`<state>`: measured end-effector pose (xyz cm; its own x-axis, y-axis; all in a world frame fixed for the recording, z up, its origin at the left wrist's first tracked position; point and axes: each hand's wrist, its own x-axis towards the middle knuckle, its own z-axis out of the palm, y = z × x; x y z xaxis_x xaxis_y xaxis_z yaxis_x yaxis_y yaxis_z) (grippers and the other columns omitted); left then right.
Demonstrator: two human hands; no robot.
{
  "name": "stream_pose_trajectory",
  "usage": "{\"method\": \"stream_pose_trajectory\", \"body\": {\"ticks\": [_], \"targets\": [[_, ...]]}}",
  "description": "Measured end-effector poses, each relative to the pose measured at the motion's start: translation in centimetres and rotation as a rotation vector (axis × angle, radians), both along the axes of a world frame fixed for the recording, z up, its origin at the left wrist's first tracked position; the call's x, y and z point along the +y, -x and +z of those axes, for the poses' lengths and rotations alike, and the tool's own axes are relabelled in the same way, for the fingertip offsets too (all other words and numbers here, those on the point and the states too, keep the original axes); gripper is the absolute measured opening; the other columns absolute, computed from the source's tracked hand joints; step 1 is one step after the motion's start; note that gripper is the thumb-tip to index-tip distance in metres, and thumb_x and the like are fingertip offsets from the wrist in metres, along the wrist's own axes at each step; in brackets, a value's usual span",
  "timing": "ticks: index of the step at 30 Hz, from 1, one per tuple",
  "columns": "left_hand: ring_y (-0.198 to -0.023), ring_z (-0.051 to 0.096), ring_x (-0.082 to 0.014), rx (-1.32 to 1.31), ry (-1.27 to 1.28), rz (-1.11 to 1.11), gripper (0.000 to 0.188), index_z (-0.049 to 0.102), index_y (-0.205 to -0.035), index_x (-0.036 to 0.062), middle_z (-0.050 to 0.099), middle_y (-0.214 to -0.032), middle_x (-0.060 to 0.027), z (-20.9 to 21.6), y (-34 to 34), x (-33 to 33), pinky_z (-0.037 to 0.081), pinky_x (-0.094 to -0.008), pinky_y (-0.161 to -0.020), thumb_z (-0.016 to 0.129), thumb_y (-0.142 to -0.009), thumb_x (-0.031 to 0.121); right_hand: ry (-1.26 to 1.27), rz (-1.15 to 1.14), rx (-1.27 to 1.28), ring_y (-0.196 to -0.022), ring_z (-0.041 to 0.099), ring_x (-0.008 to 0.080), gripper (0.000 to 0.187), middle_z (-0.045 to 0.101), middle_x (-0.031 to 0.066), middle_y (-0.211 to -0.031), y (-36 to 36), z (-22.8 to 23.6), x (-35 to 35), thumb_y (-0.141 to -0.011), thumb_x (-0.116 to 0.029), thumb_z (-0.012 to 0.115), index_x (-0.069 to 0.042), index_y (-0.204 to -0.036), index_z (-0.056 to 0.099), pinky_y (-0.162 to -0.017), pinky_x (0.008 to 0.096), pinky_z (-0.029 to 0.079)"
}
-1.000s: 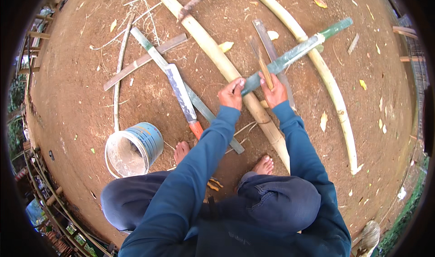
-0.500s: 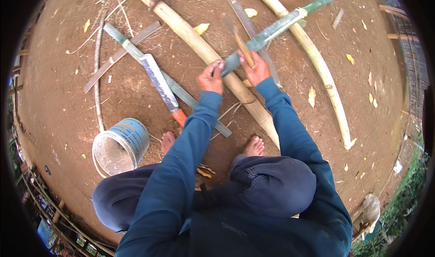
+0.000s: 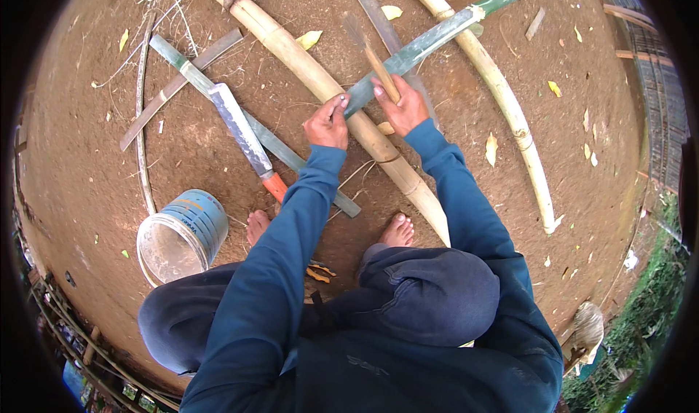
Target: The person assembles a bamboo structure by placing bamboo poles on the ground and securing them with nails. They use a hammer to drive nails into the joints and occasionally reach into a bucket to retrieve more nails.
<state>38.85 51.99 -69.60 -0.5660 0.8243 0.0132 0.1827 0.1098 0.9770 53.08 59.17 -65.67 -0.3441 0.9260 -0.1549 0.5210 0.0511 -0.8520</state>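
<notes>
My right hand [image 3: 404, 108] is closed around the wooden handle of a hand tool [image 3: 381, 71]; its grey far end is blurred, so I cannot tell its kind. A green bamboo slat [image 3: 415, 54] lies slantwise across a thick bamboo pole [image 3: 309, 71] and a curved bamboo pole [image 3: 502, 92]. By the slat's near end, my left hand [image 3: 327, 124] is closed in a pinch, with a tiny pale spot at its fingertips. Left of it, a machete [image 3: 242, 129] with an orange handle rests on a second green slat [image 3: 280, 149].
A blue bucket [image 3: 207, 213] lies tipped by my left knee. A brown slat [image 3: 156, 105] crosses under the second green slat, beside a thin stick [image 3: 140, 122]. Another brown slat [image 3: 375, 16] passes below the upper green slat. Yellow leaves [image 3: 309, 39] dot the dirt ground.
The whole view has shifted slightly, so ground things appear a little farther left. Both hands stay near the slat's near end; the tool remains in my right hand.
</notes>
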Motion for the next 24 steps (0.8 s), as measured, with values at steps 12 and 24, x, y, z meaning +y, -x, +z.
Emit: {"method": "stream_pose_trajectory", "body": {"ticks": [12,24], "targets": [[-0.082,0.067,-0.0237,0.187,-0.077,0.007,0.013,0.069,-0.092,0.0037,0.068,-0.090,-0.0130,-0.1,-0.6,-0.1,0.052,-0.0304,-0.074,0.062,-0.080,0.002,0.090,0.143,-0.197,-0.068,0.058,0.0437,0.030,0.057,0.0244,-0.073,-4.0,6.9,-8.4,-0.092,-0.029,0.052,-0.001,-0.104,0.052,-0.058,0.0450,0.044],[-0.082,0.067,-0.0213,0.212,-0.052,0.062,0.013,0.068,-0.092,0.0021,0.069,-0.092,-0.0127,-0.8,-1.3,-0.2,0.052,-0.0299,-0.075,0.063,-0.079,0.000,0.048,0.201,-0.366,-0.064,0.060,0.0416,0.027,0.056,0.0215,-0.064,-3.2,6.4,-7.1,-0.091,-0.026,0.053,0.000,-0.098,0.052,-0.054,0.0421,0.045]]}}
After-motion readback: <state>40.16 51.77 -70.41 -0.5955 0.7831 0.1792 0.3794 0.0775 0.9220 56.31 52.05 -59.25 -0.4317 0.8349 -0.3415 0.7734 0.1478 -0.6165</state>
